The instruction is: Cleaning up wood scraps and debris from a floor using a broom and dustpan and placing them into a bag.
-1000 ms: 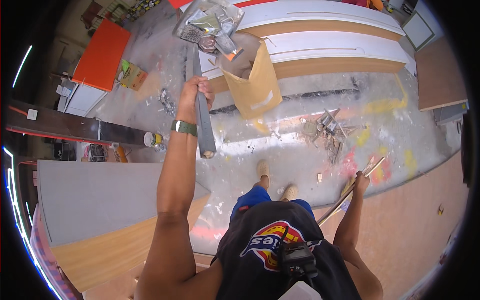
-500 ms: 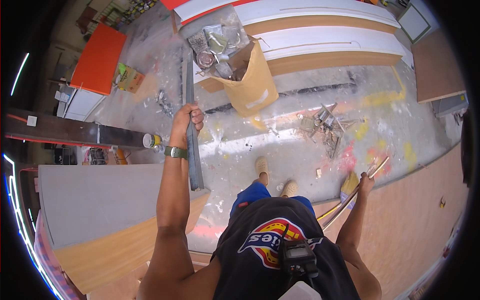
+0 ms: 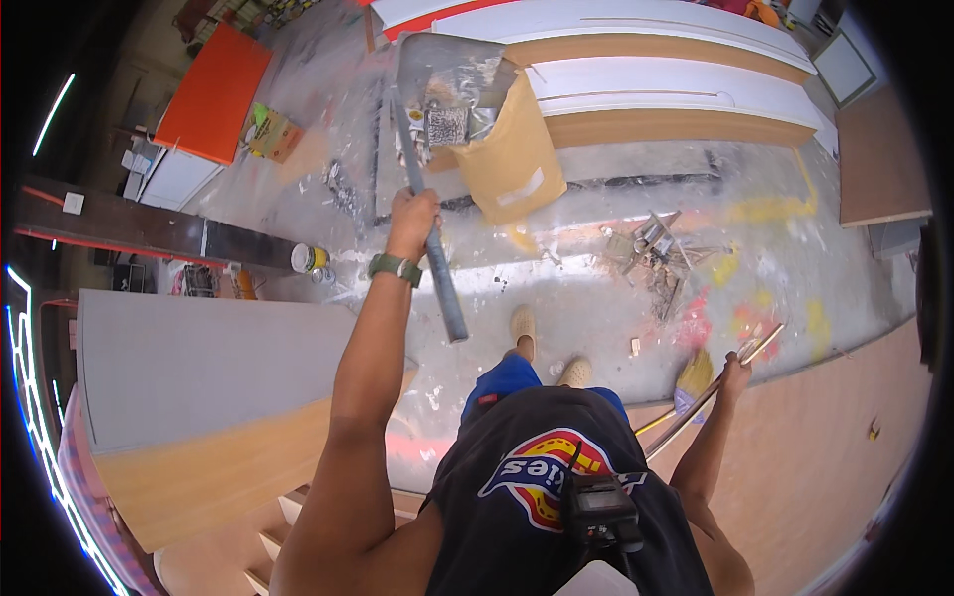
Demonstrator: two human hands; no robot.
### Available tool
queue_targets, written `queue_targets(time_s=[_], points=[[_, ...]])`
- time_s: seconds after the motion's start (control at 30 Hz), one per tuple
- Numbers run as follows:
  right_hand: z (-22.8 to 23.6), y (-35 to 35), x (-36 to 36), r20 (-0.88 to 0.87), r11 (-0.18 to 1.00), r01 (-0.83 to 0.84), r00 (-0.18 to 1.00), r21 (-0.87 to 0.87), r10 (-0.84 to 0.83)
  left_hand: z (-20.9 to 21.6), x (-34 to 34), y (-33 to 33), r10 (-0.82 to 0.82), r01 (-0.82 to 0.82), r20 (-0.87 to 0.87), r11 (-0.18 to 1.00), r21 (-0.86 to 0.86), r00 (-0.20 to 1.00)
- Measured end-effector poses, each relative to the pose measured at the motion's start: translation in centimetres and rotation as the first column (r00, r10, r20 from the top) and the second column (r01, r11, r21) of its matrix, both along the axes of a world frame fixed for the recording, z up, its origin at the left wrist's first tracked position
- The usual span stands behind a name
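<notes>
My left hand is closed round the grey handle of a long-handled dustpan. Its pan is tipped over the mouth of a brown paper sack. Crumpled wrappers and other rubbish lie at the pan's lower edge and in the sack's opening. On the other side, my right hand grips a long thin brown strip, which slants down toward my hip. Beside it is a broom with straw-coloured bristles, a purple collar and a yellow handle.
A heap of scrap sticks and debris lies on the paint-stained floor. White-topped steps stand behind the sack. A grey-topped counter is at my left, a wooden panel at my right. A paint tin stands near the dark beam.
The dustpan has tilted more steeply, and its rubbish has slid down toward the sack. My left hand has moved right, swinging the handle's near end right. My right hand has barely moved.
</notes>
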State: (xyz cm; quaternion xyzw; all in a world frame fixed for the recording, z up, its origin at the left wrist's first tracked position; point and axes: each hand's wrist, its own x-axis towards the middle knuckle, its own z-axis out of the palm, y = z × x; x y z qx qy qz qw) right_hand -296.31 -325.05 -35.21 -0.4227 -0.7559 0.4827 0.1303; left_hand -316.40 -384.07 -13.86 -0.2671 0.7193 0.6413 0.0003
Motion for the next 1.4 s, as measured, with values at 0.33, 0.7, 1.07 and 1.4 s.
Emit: queue_targets(time_s=[0.33, 0.7, 1.07, 1.4], points=[[2.6, -3.8, -3.9, 0.085, 0.976, -0.196, 0.979, 0.094, 0.188, -2.4, 0.0, 3.9, -0.016, 0.002, -0.078, 0.985, -0.173, 0.997], [1.1, -7.3, -6.3, -0.018, 0.972, -0.234, 0.972, 0.023, 0.235, -0.3, 1.9, 3.4, -0.044, 0.019, -0.094, 0.967, -0.253, 0.995], [-0.2, -7.2, -7.3, -0.158, 0.957, -0.286, 0.944, 0.046, 0.29, 2.7, 3.0, 0.9, 0.013, -0.023, -0.113, 0.995, -0.096, 0.994], [0.6, -6.4, -7.5, -0.136, 0.953, -0.299, 0.943, 0.047, 0.302, 4.9, 8.6, -6.4, 0.325, -0.246, -0.052, 0.802, 0.544, 0.944]])
